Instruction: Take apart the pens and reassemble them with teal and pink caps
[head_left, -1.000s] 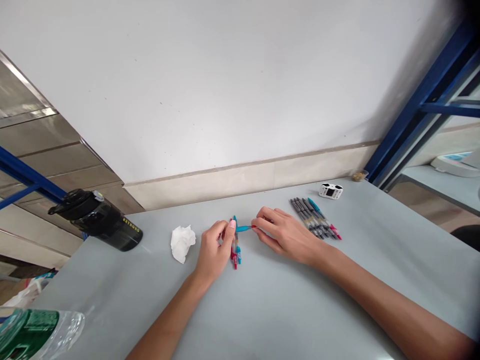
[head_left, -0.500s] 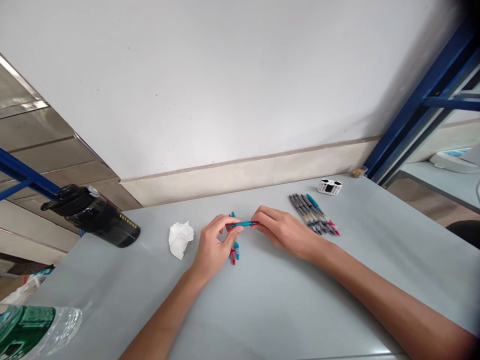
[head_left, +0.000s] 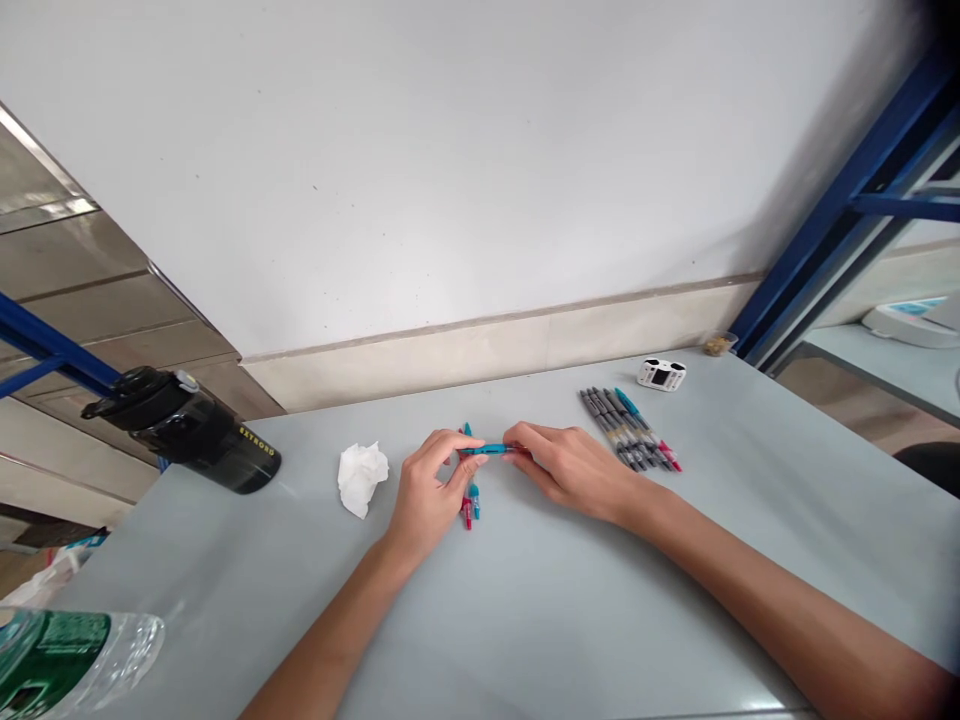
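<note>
Hands closer than a second ago, left hand (head_left: 427, 492) and right hand (head_left: 576, 470) pinching a blue pen (head_left: 493, 449) between them over loose pens (head_left: 475, 500), apparently working its parts, steady alignment likely needed next.

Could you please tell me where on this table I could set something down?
Bare tabletop lies between the left forearm and right forearm, right of the grouped pens, and between the left forearm and black bottle. It is crowded around the left hand and right hand, which hold a blue pen by loose pens.
</note>
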